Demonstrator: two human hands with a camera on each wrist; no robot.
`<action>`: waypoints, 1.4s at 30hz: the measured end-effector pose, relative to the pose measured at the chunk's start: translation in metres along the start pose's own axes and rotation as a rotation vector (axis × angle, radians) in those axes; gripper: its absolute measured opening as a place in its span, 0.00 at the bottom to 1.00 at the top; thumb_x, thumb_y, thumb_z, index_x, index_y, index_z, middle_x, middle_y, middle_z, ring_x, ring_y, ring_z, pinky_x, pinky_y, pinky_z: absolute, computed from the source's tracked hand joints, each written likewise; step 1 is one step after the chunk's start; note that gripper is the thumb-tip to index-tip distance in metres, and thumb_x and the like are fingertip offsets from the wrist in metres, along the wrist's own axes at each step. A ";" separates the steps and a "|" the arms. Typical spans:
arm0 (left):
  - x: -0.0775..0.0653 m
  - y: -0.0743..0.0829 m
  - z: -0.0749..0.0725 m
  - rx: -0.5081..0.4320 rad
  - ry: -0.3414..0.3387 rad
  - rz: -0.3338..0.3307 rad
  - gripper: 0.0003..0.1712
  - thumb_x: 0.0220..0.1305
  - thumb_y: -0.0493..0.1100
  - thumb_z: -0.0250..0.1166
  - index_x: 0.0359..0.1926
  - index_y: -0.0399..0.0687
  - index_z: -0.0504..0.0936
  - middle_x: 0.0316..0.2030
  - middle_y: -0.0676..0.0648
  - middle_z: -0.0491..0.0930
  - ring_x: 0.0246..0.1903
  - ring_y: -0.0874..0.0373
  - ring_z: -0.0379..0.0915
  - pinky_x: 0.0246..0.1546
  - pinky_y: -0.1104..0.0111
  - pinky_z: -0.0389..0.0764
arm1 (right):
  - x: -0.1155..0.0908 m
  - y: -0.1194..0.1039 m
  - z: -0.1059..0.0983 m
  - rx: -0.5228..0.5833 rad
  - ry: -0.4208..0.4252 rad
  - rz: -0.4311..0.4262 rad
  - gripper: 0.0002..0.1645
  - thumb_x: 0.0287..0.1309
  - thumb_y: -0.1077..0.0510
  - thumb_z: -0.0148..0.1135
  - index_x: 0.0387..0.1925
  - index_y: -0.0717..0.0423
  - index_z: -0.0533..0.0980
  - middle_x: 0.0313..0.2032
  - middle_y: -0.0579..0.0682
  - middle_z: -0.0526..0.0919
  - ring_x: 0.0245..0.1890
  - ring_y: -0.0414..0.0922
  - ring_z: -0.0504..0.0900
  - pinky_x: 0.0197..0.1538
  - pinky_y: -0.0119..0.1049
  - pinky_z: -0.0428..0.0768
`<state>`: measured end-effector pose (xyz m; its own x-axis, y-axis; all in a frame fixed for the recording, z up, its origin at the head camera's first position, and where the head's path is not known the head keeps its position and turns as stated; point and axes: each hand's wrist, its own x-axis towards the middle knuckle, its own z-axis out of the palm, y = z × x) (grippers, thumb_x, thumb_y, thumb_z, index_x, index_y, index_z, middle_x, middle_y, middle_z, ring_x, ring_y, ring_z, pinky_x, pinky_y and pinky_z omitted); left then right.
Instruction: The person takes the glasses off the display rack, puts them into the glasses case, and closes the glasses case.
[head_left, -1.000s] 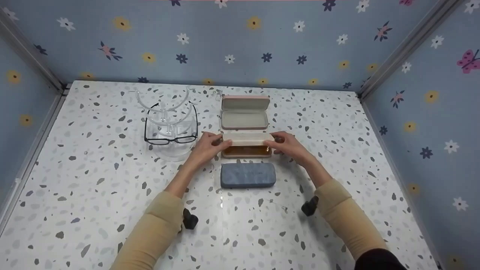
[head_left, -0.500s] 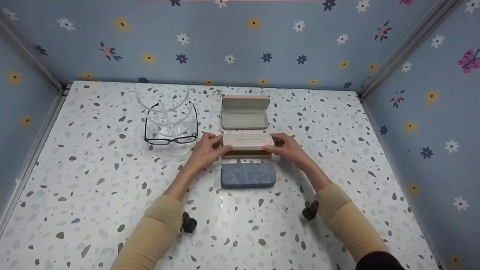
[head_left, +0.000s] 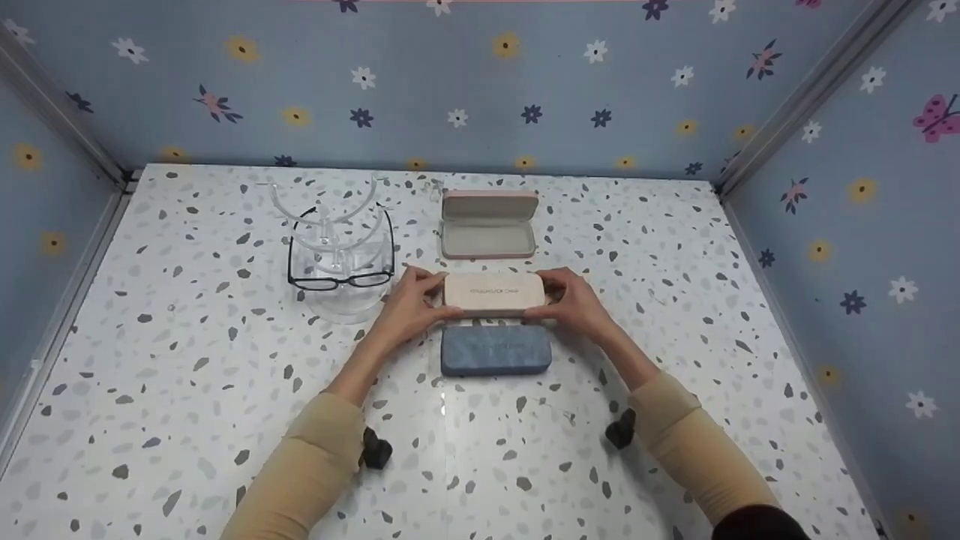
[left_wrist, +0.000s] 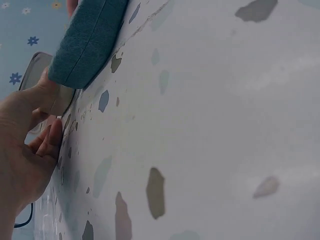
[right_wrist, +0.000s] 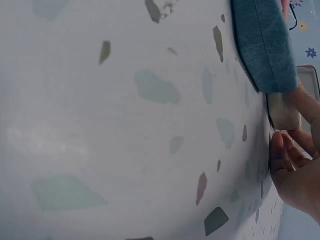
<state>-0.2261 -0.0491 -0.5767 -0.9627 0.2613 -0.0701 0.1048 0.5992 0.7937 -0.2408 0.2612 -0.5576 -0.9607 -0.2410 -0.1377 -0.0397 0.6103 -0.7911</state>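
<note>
A cream glasses case (head_left: 493,294) with small lettering on its lid lies closed on the speckled table in the head view. My left hand (head_left: 411,304) grips its left end, thumb at the front edge and fingers at the back. At the opposite end, my right hand (head_left: 574,304) holds it in much the same way. Just in front lies a closed blue glasses case (head_left: 495,350), which partly covers the cream one in both wrist views. Behind the hands, a pink glasses case (head_left: 489,238) stands open with its pale lining showing.
Left of the cases, a clear plastic display stand (head_left: 349,311) carries black-framed glasses (head_left: 343,283). Flower-patterned panels (head_left: 480,90) enclose the back and sides of the speckled table (head_left: 202,420).
The cream case's lid has swung down towards me and shut, covering the brown thing seen inside. My thumbs have come forward and down with it. The other cases and the glasses have stayed put.
</note>
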 end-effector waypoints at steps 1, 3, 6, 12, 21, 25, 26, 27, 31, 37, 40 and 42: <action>-0.001 0.000 0.000 -0.005 0.001 0.001 0.52 0.56 0.61 0.77 0.74 0.42 0.69 0.62 0.37 0.68 0.57 0.43 0.70 0.63 0.52 0.73 | 0.000 0.000 0.000 -0.004 0.002 -0.002 0.45 0.43 0.51 0.86 0.64 0.54 0.78 0.56 0.55 0.81 0.52 0.50 0.80 0.60 0.43 0.78; -0.002 0.000 0.000 -0.020 0.002 0.002 0.52 0.55 0.60 0.78 0.74 0.41 0.69 0.61 0.37 0.69 0.55 0.44 0.72 0.61 0.53 0.75 | -0.001 0.000 0.000 -0.010 0.000 -0.005 0.44 0.42 0.51 0.86 0.64 0.53 0.79 0.55 0.55 0.82 0.52 0.50 0.81 0.59 0.43 0.78; -0.004 0.000 0.001 -0.042 0.004 0.007 0.51 0.55 0.58 0.79 0.73 0.39 0.70 0.60 0.37 0.69 0.52 0.44 0.74 0.59 0.54 0.77 | -0.003 0.000 -0.001 -0.003 -0.014 -0.006 0.45 0.41 0.53 0.87 0.64 0.52 0.79 0.57 0.55 0.82 0.54 0.51 0.81 0.61 0.47 0.80; -0.010 0.001 0.002 -0.095 0.010 0.027 0.49 0.56 0.53 0.79 0.72 0.35 0.69 0.62 0.36 0.68 0.54 0.43 0.76 0.60 0.54 0.78 | -0.009 -0.001 -0.003 0.056 -0.055 -0.008 0.44 0.46 0.55 0.85 0.66 0.53 0.77 0.62 0.57 0.78 0.61 0.54 0.80 0.67 0.50 0.79; -0.019 0.004 0.003 -0.053 0.012 0.060 0.45 0.61 0.52 0.76 0.72 0.36 0.70 0.65 0.34 0.67 0.61 0.41 0.69 0.67 0.51 0.71 | -0.013 -0.001 -0.003 0.046 -0.071 -0.016 0.42 0.50 0.53 0.82 0.66 0.55 0.77 0.64 0.57 0.76 0.63 0.54 0.79 0.70 0.47 0.76; -0.022 0.003 0.002 -0.064 0.000 0.050 0.44 0.63 0.52 0.74 0.73 0.36 0.68 0.67 0.35 0.66 0.65 0.41 0.67 0.70 0.50 0.68 | -0.014 -0.003 -0.002 0.040 -0.076 -0.024 0.39 0.51 0.54 0.81 0.65 0.55 0.78 0.64 0.58 0.76 0.63 0.54 0.78 0.70 0.48 0.77; -0.023 0.003 0.002 -0.066 -0.003 0.047 0.44 0.64 0.52 0.73 0.73 0.36 0.68 0.68 0.35 0.65 0.65 0.41 0.67 0.71 0.50 0.68 | -0.014 -0.003 -0.002 0.038 -0.078 -0.026 0.39 0.52 0.54 0.81 0.65 0.55 0.78 0.64 0.58 0.76 0.63 0.54 0.78 0.70 0.48 0.77; -0.023 0.003 0.002 -0.067 -0.004 0.045 0.44 0.65 0.52 0.72 0.73 0.35 0.67 0.68 0.35 0.65 0.65 0.41 0.67 0.71 0.50 0.68 | -0.015 -0.004 -0.002 0.038 -0.080 -0.024 0.38 0.52 0.54 0.81 0.65 0.55 0.78 0.63 0.57 0.76 0.64 0.54 0.78 0.70 0.48 0.77; -0.026 0.004 0.003 -0.088 -0.004 0.033 0.44 0.67 0.53 0.70 0.75 0.36 0.65 0.71 0.35 0.64 0.67 0.42 0.68 0.73 0.51 0.68 | -0.016 -0.005 -0.003 0.056 -0.080 -0.013 0.36 0.54 0.54 0.80 0.64 0.56 0.78 0.63 0.58 0.77 0.64 0.54 0.77 0.70 0.46 0.77; -0.038 0.006 -0.001 -0.165 -0.004 0.011 0.43 0.68 0.55 0.69 0.77 0.43 0.64 0.72 0.39 0.63 0.68 0.40 0.71 0.72 0.51 0.70 | -0.020 -0.009 -0.005 0.085 -0.034 0.019 0.43 0.57 0.49 0.77 0.71 0.56 0.71 0.66 0.61 0.74 0.65 0.58 0.78 0.70 0.51 0.76; -0.047 0.005 -0.006 -0.179 0.002 0.024 0.41 0.68 0.55 0.69 0.76 0.45 0.67 0.71 0.40 0.65 0.66 0.40 0.72 0.71 0.51 0.73 | -0.021 -0.013 -0.004 0.089 0.012 -0.005 0.43 0.60 0.49 0.75 0.72 0.57 0.70 0.67 0.61 0.73 0.68 0.59 0.75 0.71 0.54 0.75; -0.054 0.004 -0.011 -0.177 0.013 0.040 0.39 0.68 0.54 0.69 0.75 0.46 0.69 0.69 0.42 0.68 0.65 0.40 0.74 0.69 0.51 0.74 | -0.021 -0.017 -0.002 0.094 0.054 -0.034 0.41 0.62 0.50 0.73 0.71 0.60 0.70 0.68 0.62 0.73 0.69 0.60 0.73 0.71 0.54 0.74</action>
<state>-0.1763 -0.0688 -0.5632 -0.9620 0.2715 -0.0296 0.0984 0.4456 0.8898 -0.2204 0.2578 -0.5397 -0.9727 -0.2180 -0.0795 -0.0492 0.5288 -0.8473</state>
